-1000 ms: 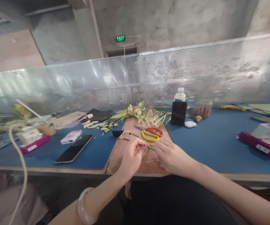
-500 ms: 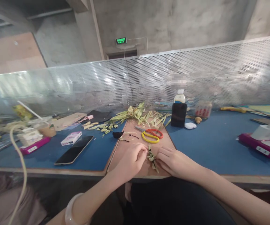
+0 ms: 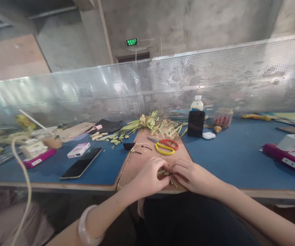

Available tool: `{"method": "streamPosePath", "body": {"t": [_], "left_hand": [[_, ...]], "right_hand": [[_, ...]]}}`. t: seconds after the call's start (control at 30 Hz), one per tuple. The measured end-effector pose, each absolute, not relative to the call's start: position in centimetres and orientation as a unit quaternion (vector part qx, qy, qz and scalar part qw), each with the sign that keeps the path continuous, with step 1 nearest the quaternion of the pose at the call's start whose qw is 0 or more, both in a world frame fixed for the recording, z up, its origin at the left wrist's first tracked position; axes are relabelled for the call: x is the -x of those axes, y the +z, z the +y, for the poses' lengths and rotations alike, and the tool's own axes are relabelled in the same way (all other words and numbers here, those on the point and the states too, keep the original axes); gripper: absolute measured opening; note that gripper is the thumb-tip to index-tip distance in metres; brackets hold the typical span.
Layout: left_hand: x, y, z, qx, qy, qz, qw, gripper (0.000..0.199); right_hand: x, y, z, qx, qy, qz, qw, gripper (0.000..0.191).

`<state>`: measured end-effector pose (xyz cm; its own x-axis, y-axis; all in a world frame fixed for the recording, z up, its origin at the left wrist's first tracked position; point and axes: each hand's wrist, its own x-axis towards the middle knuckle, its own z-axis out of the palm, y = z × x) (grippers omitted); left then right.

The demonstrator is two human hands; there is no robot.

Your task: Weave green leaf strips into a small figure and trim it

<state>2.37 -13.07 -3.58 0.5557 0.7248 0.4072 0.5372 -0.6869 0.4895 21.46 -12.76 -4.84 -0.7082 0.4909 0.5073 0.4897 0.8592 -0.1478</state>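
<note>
My left hand [image 3: 155,175] and my right hand [image 3: 187,173] meet fingertip to fingertip over the brown cardboard sheet [image 3: 129,174] at the table's front edge. Both are closed in a pinch on a small knotted piece of pale green plant strips [image 3: 173,183], mostly covered by the fingers. Just beyond the hands lie scissors [image 3: 166,147] with red and yellow handles, blades pointing to the upper left. A small black bundle [image 3: 128,146] and dark and pale scraps of strip rest left of the scissors.
Behind the scissors lies a heap of green strips [image 3: 150,123]. At left are a phone [image 3: 82,164], a small box [image 3: 78,150] and a drink cup [image 3: 52,139]. To the right stand a black upright device [image 3: 196,123], a white earphone case [image 3: 209,135] and a purple-based dispenser [image 3: 288,158].
My left hand has moved right, up against my right hand. Its fingers now close over the knotted piece, which lay in view between the hands before.
</note>
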Motion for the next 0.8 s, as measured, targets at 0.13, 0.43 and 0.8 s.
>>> {"method": "streamPosePath", "body": {"t": [0.13,0.43,0.8], "left_hand": [[-2.1,-3.6,-13.2,-0.846,0.306,0.368,0.235,0.018],[-1.5,-4.3,-12.9,-0.801,0.304,0.366,0.364,0.042],[-1.4,-3.9,-13.4,-0.841,0.287,0.361,0.283,0.044]], "right_hand": [[-21.6,-4.7,-12.9,0.295,0.076,-0.909,0.286,0.01],[-21.3,-4.9,-11.8,0.268,0.107,-0.913,0.289,0.018],[-21.1,-4.6,-11.9,0.323,0.141,-0.894,0.276,0.016]]}}
